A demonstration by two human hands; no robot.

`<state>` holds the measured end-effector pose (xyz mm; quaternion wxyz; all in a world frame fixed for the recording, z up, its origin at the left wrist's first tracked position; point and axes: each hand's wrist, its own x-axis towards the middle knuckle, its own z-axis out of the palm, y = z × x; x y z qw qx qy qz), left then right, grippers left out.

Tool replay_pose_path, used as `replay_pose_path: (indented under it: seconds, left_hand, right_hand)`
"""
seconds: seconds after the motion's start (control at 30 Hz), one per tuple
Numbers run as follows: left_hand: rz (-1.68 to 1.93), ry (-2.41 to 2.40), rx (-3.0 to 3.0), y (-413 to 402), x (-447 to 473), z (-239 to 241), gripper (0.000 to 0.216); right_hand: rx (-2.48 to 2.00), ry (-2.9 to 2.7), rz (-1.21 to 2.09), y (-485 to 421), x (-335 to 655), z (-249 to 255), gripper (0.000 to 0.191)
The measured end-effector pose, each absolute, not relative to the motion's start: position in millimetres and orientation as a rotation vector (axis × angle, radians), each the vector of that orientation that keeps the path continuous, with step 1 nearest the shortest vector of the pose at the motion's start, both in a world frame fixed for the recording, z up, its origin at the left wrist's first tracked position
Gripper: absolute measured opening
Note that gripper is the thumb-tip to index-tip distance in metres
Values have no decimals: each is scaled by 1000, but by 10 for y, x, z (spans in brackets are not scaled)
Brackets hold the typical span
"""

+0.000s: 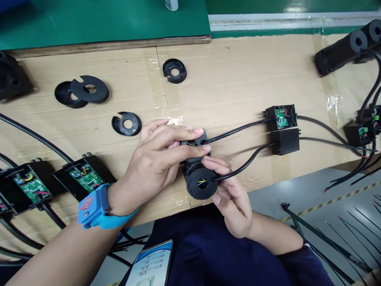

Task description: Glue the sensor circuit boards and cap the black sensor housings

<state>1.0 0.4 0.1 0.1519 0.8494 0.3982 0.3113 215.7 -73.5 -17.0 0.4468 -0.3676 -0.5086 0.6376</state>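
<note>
My left hand (157,157), a blue strap on its wrist, presses its thumb and fingers around a black housing (195,140) with a cable leaving its right side. Just below it, my right hand (236,200) grips a second black housing, capped by a notched round cover (199,190). Blue and yellow wires show through the hole in that cover. The upper black cable (238,130) runs to an open black box (281,118) with a green circuit board. From the cover, the lower cable (248,162) leads to another black box (285,142), its board not visible.
Notched black rings (135,123) lie on the cardboard (238,71), several near the left and middle. Open boxes with circuit boards (86,178) and thick cables sit at left. Black tubes (342,53) stand at upper right. A green surface (104,24) borders the back.
</note>
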Motion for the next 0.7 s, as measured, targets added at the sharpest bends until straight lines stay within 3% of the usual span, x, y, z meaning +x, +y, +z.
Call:
replay_pose_path:
  seconds: [0.7]
  left_hand:
    - [879,1142,2412,-4,22,17,40]
  right_hand:
    - [-919,-1359,1470,-699,2148,-133,59]
